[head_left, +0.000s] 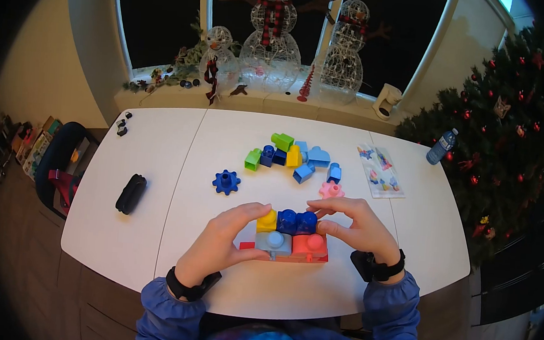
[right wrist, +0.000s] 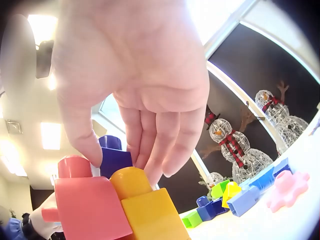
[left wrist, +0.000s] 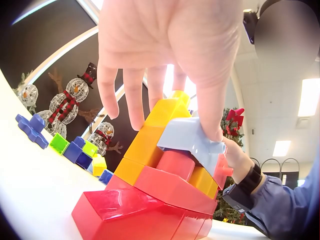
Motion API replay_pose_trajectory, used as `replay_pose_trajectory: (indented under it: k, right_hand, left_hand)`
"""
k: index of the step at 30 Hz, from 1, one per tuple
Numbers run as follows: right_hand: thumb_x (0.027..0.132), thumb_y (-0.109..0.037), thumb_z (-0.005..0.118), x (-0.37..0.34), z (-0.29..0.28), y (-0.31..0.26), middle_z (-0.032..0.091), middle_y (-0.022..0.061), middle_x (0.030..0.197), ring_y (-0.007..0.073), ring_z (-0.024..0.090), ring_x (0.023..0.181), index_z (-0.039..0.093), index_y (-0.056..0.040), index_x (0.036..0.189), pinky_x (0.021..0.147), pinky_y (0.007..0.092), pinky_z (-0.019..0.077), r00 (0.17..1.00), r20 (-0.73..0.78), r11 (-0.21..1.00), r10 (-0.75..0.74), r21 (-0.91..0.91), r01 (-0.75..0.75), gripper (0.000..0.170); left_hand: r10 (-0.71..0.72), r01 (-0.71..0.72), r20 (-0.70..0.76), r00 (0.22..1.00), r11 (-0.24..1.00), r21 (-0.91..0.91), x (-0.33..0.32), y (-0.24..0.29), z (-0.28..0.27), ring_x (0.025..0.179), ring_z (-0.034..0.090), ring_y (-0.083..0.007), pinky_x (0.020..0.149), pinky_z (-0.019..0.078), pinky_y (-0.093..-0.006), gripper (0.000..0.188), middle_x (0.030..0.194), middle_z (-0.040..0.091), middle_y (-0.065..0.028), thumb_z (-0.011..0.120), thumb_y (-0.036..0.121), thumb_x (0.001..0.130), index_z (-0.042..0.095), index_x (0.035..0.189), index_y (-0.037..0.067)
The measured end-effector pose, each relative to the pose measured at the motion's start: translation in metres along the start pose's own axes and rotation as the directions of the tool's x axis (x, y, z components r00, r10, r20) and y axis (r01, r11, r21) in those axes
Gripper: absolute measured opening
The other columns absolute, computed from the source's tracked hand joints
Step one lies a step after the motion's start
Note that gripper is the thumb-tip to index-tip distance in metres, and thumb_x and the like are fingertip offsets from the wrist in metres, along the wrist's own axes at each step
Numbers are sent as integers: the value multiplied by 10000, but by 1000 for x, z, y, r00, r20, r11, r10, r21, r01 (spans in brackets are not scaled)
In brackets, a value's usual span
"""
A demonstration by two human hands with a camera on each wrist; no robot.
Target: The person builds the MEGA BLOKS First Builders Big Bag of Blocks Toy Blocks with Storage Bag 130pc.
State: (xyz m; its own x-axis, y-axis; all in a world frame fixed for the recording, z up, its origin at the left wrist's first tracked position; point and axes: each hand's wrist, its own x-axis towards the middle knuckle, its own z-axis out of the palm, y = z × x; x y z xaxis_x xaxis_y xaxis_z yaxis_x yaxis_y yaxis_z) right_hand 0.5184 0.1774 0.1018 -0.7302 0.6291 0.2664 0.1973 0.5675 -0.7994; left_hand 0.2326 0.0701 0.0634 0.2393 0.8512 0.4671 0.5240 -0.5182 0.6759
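A structure of stacked toy building blocks stands near the table's front edge, on a red base [left wrist: 120,215]. My left hand [head_left: 215,239] grips its left side, thumb on a pale blue block [head_left: 269,242] and fingers reaching behind a yellow block [head_left: 266,223]. The pale blue block sits tilted over a coral stud [left wrist: 176,165] in the left wrist view. At the back right, my right hand [head_left: 360,228] pinches a dark blue block [right wrist: 116,161] between thumb and fingers. A coral block [right wrist: 90,207] and an orange-yellow block [right wrist: 152,212] lie below that hand.
Loose green, yellow and blue blocks [head_left: 304,172] lie beyond the structure. Nearby are a dark blue gear piece [head_left: 226,182] and a pink one [head_left: 331,189]. A picture sheet [head_left: 382,172], a water bottle [head_left: 441,147] and a black case [head_left: 131,194] are farther out on the table.
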Motion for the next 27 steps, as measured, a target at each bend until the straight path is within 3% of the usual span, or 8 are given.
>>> replay_pose_trajectory:
  k: [3, 12, 15, 18, 19, 22, 25, 27]
  right_hand:
    - [960, -124, 717, 5, 3, -8, 776, 103, 1081, 176, 721, 896, 732, -43, 1237, 817, 302, 552, 1000, -20, 1000, -2, -3, 2, 289]
    - [972, -181, 734, 9, 8, -2, 783, 93, 1008, 166, 730, 890, 761, -33, 1161, 807, 288, 558, 996, 26, 997, 82, -1, -82, 241]
    - [988, -199, 716, 15, 0, -6, 777, 89, 998, 162, 727, 885, 755, -35, 1175, 800, 285, 556, 972, 135, 979, 191, 47, -198, 252]
    - [1007, -215, 690, 33, -1, 25, 772, 86, 1012, 153, 722, 898, 745, -39, 1203, 801, 289, 553, 996, 26, 995, 83, 54, -84, 269]
    - [1035, -193, 641, 44, -2, 33, 754, 84, 956, 140, 720, 916, 725, -36, 1240, 801, 302, 565, 995, -19, 995, 95, -5, -95, 272]
    - [991, -226, 691, 79, -5, 25, 756, 124, 972, 194, 729, 910, 735, -23, 1180, 818, 343, 571, 935, -125, 911, 333, -212, -353, 281]
    - [918, -300, 734, 114, -2, 86, 745, 155, 1021, 308, 723, 954, 707, -35, 1179, 843, 422, 564, 982, -181, 866, 52, -482, -134, 374]
    - [884, -306, 743, 131, 2, 114, 729, 152, 1081, 323, 702, 1032, 656, -53, 1252, 864, 461, 558, 988, -127, 763, 89, -629, -149, 455]
  left_hand:
    - [3, -3, -2, 1000, 1000, -3, 0, -1, 1, 1269, 614, -383, 1080, 499, -434, 802, 1371, 646, -181, 940, 239, 715, 586, 1412, 60]
    - [1, -1, -5, 1000, 1000, 4, 0, -2, 1, 1252, 624, -385, 1067, 510, -433, 810, 1366, 647, -181, 942, 234, 709, 584, 1416, 66]
    - [12, -12, -6, 1000, 1000, 6, 0, -3, 0, 1253, 623, -384, 1068, 509, -434, 810, 1367, 647, -178, 942, 235, 709, 583, 1416, 67]
    - [11, -11, -7, 1000, 1000, 3, -1, -3, 1, 1263, 616, -382, 1074, 504, -434, 801, 1371, 647, -170, 939, 237, 714, 585, 1411, 65]
    - [7, -7, -7, 1000, 1000, 0, -1, -3, 1, 1267, 614, -380, 1077, 502, -435, 796, 1373, 646, -167, 938, 239, 716, 585, 1409, 64]
    - [5, -5, -3, 1000, 1000, -3, -1, -2, 1, 1280, 606, -374, 1083, 497, -434, 783, 1380, 644, -158, 933, 242, 725, 587, 1404, 62]
    - [1, -1, 2, 1000, 1000, -12, -1, -1, -1, 1285, 603, -369, 1086, 496, -433, 775, 1389, 641, -150, 929, 242, 734, 585, 1405, 63]
    - [1, -1, 7, 1000, 1000, -18, -1, -1, -1, 1286, 601, -369, 1087, 495, -433, 773, 1394, 638, -146, 926, 240, 738, 583, 1408, 64]
